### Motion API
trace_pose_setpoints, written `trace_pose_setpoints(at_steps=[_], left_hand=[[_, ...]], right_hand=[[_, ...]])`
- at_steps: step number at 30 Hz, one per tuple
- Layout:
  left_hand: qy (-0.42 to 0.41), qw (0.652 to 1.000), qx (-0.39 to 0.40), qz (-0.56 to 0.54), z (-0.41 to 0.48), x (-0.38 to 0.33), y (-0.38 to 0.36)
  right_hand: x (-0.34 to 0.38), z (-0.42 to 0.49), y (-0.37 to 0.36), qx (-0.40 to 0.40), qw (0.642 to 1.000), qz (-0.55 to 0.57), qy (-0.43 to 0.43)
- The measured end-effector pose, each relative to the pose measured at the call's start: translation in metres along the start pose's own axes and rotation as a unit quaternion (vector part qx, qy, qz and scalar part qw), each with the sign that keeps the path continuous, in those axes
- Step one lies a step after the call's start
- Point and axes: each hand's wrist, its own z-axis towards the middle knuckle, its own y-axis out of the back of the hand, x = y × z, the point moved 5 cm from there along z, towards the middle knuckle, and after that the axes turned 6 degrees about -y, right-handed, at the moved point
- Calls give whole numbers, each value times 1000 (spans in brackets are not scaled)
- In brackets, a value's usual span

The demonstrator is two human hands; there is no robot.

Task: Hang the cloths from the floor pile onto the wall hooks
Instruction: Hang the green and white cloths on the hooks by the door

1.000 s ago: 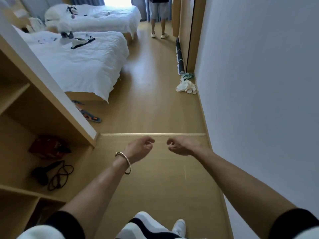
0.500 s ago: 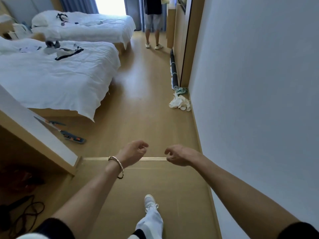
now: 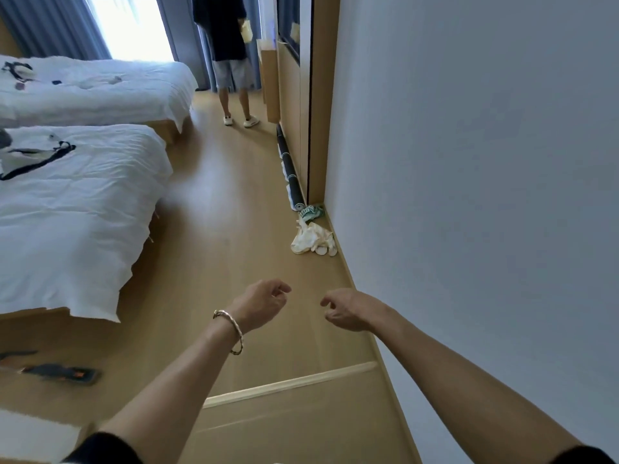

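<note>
Found no legible text, label, brand, number or sign anywhere. Made out pale lines and rings on the dark rolled mat (image 3: 290, 172) lying along the wall base, too small and blurred to read as letters or figures. Noticed a pale yellow paper slip (image 3: 294, 28) stuck on the dark glass panel, with any writing too blurred to tell.

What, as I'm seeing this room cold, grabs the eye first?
Two empty hands, left hand and right hand, reach forward low in the frame. Ahead, a pale cloth pile lies on the floor beside the wall. White beds fill the left, and a person stands at the far end.
</note>
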Motion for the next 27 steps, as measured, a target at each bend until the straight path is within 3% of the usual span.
trace_pose_setpoints(at_steps=[7,20,27], left_hand=[[-6,1000,-23,16,94,7,53],[40,992,-115,23,300,16,165],[62,990,-124,12,381,20,185]], right_hand=[[24,93,76,-25,999,-14,23],[77,287,256,-53,987,-53,141],[75,363,302,-34,985,-73,153]])
